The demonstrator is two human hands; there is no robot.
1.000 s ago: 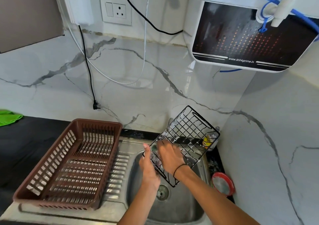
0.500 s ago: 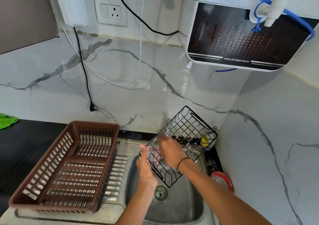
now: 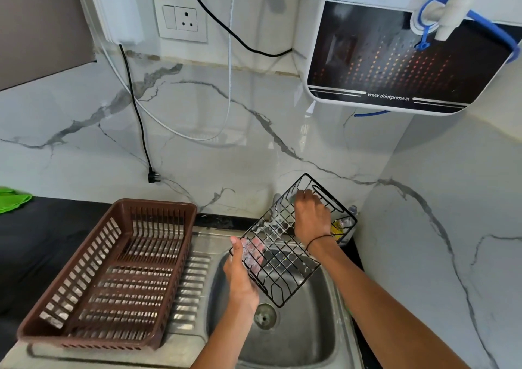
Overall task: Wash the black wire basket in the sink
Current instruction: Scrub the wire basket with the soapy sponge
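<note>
While tilted over sink (image 3: 308, 337) | basket (image 3: 285, 258) gripped by left hand (image 3: 240, 272) | right hand (image 3: 310, 216) curled on far wires, grasp unclear

A brown plastic basket (image 3: 113, 272) sits on the steel drainboard (image 3: 195, 281); a green cloth (image 3: 12, 199) lies on the black counter (image 3: 42, 235).

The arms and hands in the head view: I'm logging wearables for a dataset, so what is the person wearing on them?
Both forearms are bare, no sleeves showing. The left hand has no glove, and no ring can be made out. The right hand is also ungloved; a thin black band circles its wrist.
</note>
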